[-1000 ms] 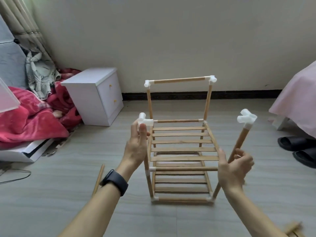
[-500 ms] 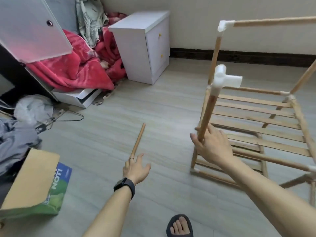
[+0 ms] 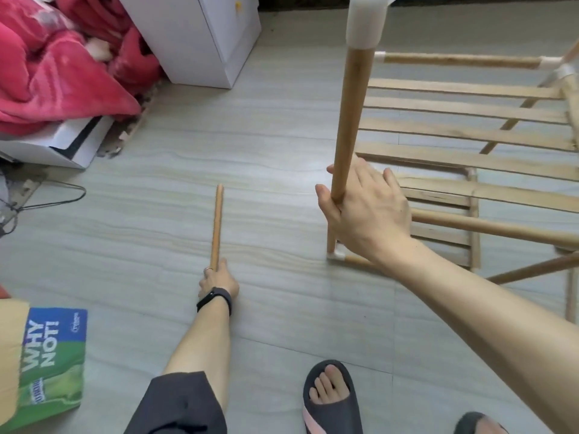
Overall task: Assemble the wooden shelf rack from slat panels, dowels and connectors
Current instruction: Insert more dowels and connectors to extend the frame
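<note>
A loose wooden dowel (image 3: 216,223) lies on the grey floor, and my left hand (image 3: 217,278) grips its near end. My right hand (image 3: 365,202) holds an upright dowel (image 3: 351,120) of the half-built rack, topped by a white plastic connector (image 3: 366,21). The rack's upper slat panel (image 3: 463,130) spreads to the right of that post, with a lower slat panel (image 3: 438,211) under it and a white corner connector (image 3: 336,254) at the post's foot.
A white cabinet (image 3: 200,39) stands at the back, with red bedding (image 3: 62,76) and a white box (image 3: 62,145) to its left. A green and blue carton (image 3: 47,361) lies at the lower left. My sandalled foot (image 3: 329,393) is on the floor near the rack.
The view has swung down and left. My left hand has left the rack's connector, reached down to the floor and closed on the loose dowel. My right hand now holds the rack's left front post.
</note>
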